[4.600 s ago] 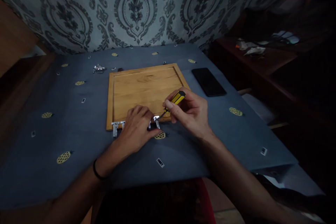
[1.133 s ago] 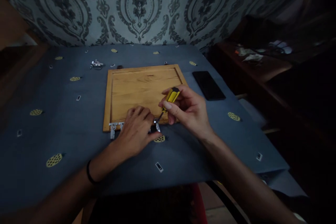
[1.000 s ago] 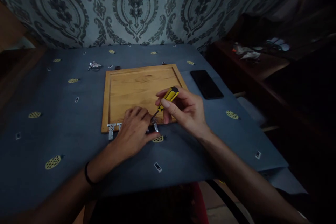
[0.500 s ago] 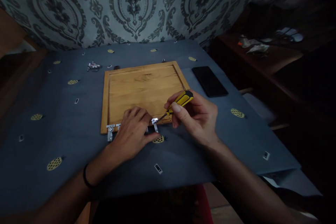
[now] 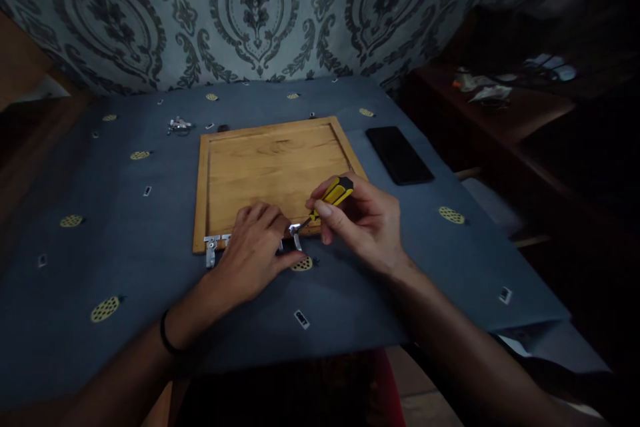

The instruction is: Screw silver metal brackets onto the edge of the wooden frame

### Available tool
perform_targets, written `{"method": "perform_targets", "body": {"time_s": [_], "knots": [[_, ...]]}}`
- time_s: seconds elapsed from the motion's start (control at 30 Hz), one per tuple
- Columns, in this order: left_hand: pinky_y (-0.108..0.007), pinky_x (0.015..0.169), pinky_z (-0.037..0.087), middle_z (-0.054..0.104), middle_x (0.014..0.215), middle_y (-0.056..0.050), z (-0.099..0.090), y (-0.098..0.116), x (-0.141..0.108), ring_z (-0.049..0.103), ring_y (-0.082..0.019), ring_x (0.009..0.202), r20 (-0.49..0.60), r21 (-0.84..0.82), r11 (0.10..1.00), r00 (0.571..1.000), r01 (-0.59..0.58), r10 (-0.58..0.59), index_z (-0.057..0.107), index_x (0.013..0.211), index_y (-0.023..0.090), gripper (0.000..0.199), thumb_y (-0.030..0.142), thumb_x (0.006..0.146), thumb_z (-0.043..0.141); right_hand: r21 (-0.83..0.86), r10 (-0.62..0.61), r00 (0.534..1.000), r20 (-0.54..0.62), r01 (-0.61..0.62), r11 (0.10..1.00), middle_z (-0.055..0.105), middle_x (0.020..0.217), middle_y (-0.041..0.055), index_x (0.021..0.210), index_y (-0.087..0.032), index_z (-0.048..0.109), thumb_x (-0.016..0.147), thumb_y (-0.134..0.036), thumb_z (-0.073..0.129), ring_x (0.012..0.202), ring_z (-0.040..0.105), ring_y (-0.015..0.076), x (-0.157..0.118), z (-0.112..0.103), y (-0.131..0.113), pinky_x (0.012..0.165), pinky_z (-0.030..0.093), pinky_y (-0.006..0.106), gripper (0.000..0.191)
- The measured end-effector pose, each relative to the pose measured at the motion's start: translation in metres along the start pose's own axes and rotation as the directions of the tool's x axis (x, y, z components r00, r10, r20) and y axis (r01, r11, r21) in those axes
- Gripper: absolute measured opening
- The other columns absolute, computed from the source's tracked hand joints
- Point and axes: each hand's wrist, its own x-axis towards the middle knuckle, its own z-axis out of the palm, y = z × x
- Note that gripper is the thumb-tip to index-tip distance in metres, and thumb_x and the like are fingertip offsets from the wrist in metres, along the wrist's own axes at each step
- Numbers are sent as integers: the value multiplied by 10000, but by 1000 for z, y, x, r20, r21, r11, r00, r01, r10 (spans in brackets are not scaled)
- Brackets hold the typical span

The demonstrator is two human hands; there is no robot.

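Note:
A framed wooden panel (image 5: pixel 280 167), apparently a small cabinet door, lies flat on the table. Metal hinges sit along its near edge; one hinge (image 5: pixel 211 250) is at the left corner. My left hand (image 5: pixel 253 250) rests over this edge, its index finger and thumb closed about another hinge (image 5: pixel 295 233) and steadying it. Some metal under this hand is partly hidden. In my right hand (image 5: pixel 363 220) is a yellow and black screwdriver (image 5: pixel 337 192), pinched by the handle and tilted. Its tip meets the hinge beside my left fingertips; any screw there is too small to make out.
Right of the panel lies a black phone (image 5: pixel 399 155). Small metal parts (image 5: pixel 179 125) rest at the back left of the blue patterned tablecloth (image 5: pixel 350 320). A patterned curtain (image 5: pixel 255 13) hangs behind. Dark furniture (image 5: pixel 520 107) stands at the right.
My right hand and the screwdriver have moved slightly left, with the handle now steeper and closer to the hinge. My left hand stays in place on the panel's edge.

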Motion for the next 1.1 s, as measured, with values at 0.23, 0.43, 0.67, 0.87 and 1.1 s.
{"method": "perform_targets", "body": {"time_s": [0.23, 0.43, 0.67, 0.87, 1.1], "knots": [[-443, 905, 440, 658, 1027, -71, 1, 0, 0, 558, -288, 1034, -14, 23, 1000, 1000, -5, 6, 639, 1098, 157, 411, 449, 837, 764, 43, 50, 998, 37, -52, 998, 665, 779, -24, 797, -209, 578, 759, -367, 846, 504, 579, 80, 1, -1, -2, 411, 500, 197, 314], [-464, 930, 430, 667, 1098, -84, 1, -1, 0, 551, -307, 1080, 11, 22, 1000, 1000, 12, -12, 647, 1051, 162, 382, 461, 840, 756, 40, 94, 984, 154, -102, 994, 558, 567, -74, 889, -240, 573, 854, -381, 766, 463, 605, 123, 7, 4, 2, 434, 484, 239, 242], [-453, 908, 442, 649, 1048, -95, -2, 1, 1, 550, -306, 1054, 29, 44, 999, 1000, 5, -6, 652, 1016, 135, 394, 482, 849, 734, 41, -24, 971, -238, 35, 999, 625, 781, -37, 882, -262, 511, 855, -465, 750, 396, 510, 66, 6, 14, -8, 325, 388, 237, 314], [-438, 908, 441, 645, 1028, -81, -2, 2, 1, 546, -295, 1053, 29, 44, 999, 999, 13, -14, 656, 1030, 149, 406, 491, 832, 750, 16, -18, 957, -291, 24, 1000, 606, 757, -28, 863, -266, 499, 857, -487, 742, 376, 496, 75, 3, 7, -7, 318, 369, 260, 329], [-449, 920, 448, 655, 1060, -81, 0, 1, 0, 556, -292, 1057, 4, 23, 1000, 1000, 14, -14, 652, 1038, 157, 390, 484, 844, 742, -42, -8, 983, -181, 0, 999, 584, 751, -29, 857, -263, 487, 881, -495, 711, 415, 543, 79, -1, 10, 1, 350, 425, 248, 324]]}}
